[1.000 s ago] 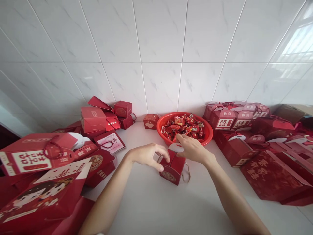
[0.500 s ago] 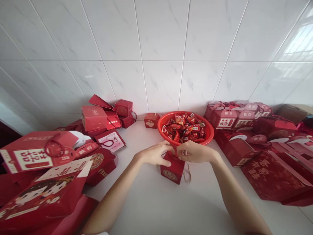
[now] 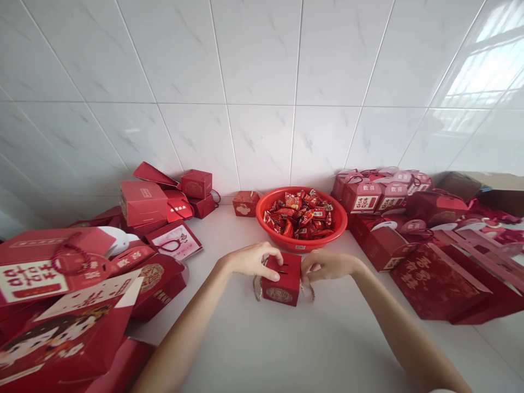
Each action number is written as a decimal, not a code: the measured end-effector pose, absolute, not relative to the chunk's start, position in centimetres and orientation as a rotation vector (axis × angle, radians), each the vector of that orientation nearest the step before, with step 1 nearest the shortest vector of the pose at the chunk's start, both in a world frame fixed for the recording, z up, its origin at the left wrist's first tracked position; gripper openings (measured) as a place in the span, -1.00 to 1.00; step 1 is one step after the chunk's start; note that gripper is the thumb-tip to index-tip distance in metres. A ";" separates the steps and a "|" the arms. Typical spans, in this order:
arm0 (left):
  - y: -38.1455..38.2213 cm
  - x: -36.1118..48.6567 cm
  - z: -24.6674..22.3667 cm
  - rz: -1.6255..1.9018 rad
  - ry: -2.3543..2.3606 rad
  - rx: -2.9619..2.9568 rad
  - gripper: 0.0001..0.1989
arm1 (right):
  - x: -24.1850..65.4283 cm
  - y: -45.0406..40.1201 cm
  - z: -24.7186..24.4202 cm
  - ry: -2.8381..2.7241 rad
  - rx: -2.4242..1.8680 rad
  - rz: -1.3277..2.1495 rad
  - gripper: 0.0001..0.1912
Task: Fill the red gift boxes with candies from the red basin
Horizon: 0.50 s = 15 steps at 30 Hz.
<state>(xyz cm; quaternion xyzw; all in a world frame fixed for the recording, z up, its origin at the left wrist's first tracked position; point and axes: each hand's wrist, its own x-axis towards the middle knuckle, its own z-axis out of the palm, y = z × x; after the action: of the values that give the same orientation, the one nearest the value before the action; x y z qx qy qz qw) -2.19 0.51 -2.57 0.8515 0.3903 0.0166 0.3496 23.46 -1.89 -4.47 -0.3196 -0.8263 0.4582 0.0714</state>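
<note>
A small red candy box with a gold round emblem on its front stands on the white tabletop, its lid closed and slots showing on top. My left hand grips it at the left, thumb on the top edge. At the box's right side, the curled fingers of my right hand pinch a beige twisted cord; the fingertips are partly hidden. Another length of that cord hangs at the left side. Just behind is a red plastic basin filled with red-wrapped candies.
Red gift boxes are heaped on the left. More boxes with handles stand in rows on the right, with an open cardboard box behind them. One small red box sits against the tiled wall.
My right hand has moved from the lid to the right side of the box. The box has turned to face me more squarely, its top now flat. The view has shifted slightly right.
</note>
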 end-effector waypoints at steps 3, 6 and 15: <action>0.2 -2.0 -2.5 0.087 1.077 2.166 -0.62 | 24.0 -2.2 -5.0 -2.104 -0.910 1.690 -0.77; -0.4 -1.8 -2.0 0.154 1.148 2.127 -0.63 | 24.3 -2.9 -3.9 -1.774 -0.914 1.743 -0.69; -3.1 -0.8 2.5 0.597 0.734 1.702 -0.43 | 22.2 -5.0 0.4 -1.693 -0.904 1.422 -0.68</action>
<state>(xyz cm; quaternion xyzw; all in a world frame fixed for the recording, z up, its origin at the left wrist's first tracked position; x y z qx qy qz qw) -0.78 -3.07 2.53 0.7228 0.3118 0.2533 0.5622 22.19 -4.99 0.41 -0.3521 -0.6590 0.5536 0.3677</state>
